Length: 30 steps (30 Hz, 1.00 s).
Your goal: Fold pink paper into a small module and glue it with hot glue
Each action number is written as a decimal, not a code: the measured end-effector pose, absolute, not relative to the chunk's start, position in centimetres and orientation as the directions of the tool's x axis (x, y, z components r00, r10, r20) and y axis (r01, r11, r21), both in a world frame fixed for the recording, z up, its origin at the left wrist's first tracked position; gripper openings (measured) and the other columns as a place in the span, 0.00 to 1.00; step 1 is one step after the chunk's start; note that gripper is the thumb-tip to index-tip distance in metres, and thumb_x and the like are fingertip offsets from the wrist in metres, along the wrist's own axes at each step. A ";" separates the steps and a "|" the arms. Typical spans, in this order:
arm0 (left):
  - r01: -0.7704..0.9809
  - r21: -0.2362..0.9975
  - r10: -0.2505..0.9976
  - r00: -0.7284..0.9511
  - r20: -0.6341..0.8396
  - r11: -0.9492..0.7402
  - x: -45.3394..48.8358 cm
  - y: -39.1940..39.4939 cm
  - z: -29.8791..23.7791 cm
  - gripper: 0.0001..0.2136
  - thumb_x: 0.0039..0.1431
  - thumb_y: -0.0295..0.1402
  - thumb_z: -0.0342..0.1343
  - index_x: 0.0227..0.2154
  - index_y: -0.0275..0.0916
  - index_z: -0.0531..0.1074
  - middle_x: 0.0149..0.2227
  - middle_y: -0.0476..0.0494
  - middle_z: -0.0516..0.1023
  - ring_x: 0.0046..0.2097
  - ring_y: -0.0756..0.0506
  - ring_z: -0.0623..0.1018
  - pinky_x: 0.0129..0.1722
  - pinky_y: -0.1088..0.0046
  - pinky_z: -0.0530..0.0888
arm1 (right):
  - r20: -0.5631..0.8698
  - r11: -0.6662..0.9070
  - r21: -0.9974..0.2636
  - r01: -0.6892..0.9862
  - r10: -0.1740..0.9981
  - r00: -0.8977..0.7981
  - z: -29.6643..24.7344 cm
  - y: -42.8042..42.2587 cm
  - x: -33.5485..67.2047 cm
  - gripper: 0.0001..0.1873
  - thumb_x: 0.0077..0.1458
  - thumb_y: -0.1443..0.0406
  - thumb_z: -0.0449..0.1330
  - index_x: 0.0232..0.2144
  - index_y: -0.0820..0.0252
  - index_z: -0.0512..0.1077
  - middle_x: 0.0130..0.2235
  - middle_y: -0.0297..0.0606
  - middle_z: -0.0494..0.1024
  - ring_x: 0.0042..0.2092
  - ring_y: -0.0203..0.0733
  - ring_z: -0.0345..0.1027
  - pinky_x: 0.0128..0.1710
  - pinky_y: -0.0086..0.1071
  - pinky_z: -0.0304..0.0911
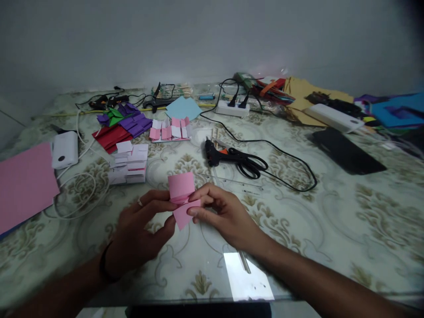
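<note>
A folded piece of pink paper (181, 184) is held up between both hands above the table's near half. Its upper flap stands up and its lower flap hangs at a slant, with a crease between them. My left hand (142, 225) grips the paper's left edge between fingers and thumb. From the right, my right hand (225, 214) pinches the lower flap, thumb in front and fingers behind. Just beyond lie folded white-and-pink paper pieces (135, 164) and a row of pink and white ones (170, 130). A black glue gun (215, 154) rests behind my right hand.
Pink sheets (26, 183) and a white power bank (65, 150) with a looping cable lie left. Purple folded papers (137, 123) and a blue sheet (183, 108) sit farther back. A power strip (232, 108) feeds black cords. A dark phone (347, 151) lies right.
</note>
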<state>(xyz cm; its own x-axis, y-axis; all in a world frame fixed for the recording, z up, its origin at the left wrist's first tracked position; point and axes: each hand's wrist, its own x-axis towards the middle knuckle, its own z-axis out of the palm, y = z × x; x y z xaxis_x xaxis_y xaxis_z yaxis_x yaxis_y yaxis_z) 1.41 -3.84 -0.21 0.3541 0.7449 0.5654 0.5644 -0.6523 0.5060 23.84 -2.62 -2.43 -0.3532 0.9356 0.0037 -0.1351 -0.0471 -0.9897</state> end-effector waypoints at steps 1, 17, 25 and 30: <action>0.567 0.514 0.753 0.344 0.561 -0.643 1.4 -3.8 -0.3 0.11 0.62 0.22 0.60 0.42 0.46 0.77 0.45 0.47 0.88 0.43 0.45 0.89 0.45 0.70 0.86 | 0.005 -0.041 -0.992 -0.120 0.934 -0.356 -2.4 -2.6 23.9 0.17 0.59 0.52 0.76 0.39 0.54 0.77 0.30 0.29 0.80 0.31 0.38 0.74 0.36 0.33 0.67; 0.636 0.424 0.732 0.357 0.580 -0.645 1.2 -4.1 -0.5 0.10 0.65 0.23 0.59 0.42 0.47 0.77 0.43 0.52 0.92 0.38 0.47 0.91 0.40 0.74 0.86 | 0.233 0.218 -0.972 -0.084 0.938 -0.256 -2.3 -2.1 24.0 0.13 0.62 0.51 0.74 0.34 0.52 0.83 0.46 0.40 0.78 0.46 0.44 0.74 0.45 0.38 0.72; 0.644 0.459 0.763 0.328 0.557 -0.612 1.2 -4.5 -0.6 0.09 0.63 0.26 0.59 0.41 0.48 0.75 0.36 0.54 0.91 0.30 0.47 0.88 0.31 0.72 0.82 | 0.221 0.205 -0.975 -0.083 0.929 -0.296 -2.3 -2.6 24.0 0.11 0.63 0.56 0.74 0.34 0.54 0.80 0.36 0.35 0.81 0.40 0.42 0.74 0.42 0.37 0.68; 0.611 0.515 0.779 0.304 0.549 -0.601 1.1 -4.6 -1.0 0.11 0.62 0.23 0.59 0.43 0.47 0.74 0.33 0.54 0.88 0.31 0.48 0.88 0.33 0.75 0.84 | 0.158 0.116 -0.974 -0.193 0.962 -0.221 -2.4 -3.1 23.7 0.17 0.56 0.60 0.80 0.40 0.51 0.75 0.38 0.31 0.79 0.40 0.39 0.74 0.43 0.34 0.70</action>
<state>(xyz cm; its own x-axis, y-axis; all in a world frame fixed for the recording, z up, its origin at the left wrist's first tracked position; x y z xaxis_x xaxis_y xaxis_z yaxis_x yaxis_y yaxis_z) 1.08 -4.57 -0.98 0.3040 0.7788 0.5486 0.6114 -0.6012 0.5146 23.68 -3.07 -2.38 -0.2215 0.9622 0.1585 -0.1934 0.1160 -0.9743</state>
